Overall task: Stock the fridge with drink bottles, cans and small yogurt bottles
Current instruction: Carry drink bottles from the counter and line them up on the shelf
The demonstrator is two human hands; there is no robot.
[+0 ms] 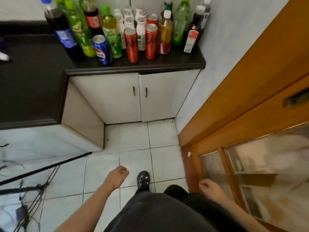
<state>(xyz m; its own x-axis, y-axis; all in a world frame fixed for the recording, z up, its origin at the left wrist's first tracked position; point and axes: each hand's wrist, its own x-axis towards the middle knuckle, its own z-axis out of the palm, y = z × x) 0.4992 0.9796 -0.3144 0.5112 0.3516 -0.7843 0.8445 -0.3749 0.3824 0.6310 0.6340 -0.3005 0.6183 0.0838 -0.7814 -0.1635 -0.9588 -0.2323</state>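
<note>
"Where are the drinks?"

"All crowded on the black tabletop [175, 63] in the corner. Green bottles [78, 29] and dark ones stand at the back, small white yogurt bottles [129, 22] in the middle, red cans [131, 46] and a blue can [102, 50] in front."

"And the hands?"

"Low over the floor [133, 139], well apart from the drinks. The left hand [117, 178] has loosely curled fingers [123, 170] and holds nothing. The right hand [209, 186], by the wooden door [242, 91], looks the same."

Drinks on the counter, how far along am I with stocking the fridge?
Done: nothing that shows; no fridge is in view. In hand: nothing; the left hand and right hand hang loosely curled and empty. To do: the tall bottles, the blue can, the red cans and the small white yogurt bottles all stand on the black counter.
</note>
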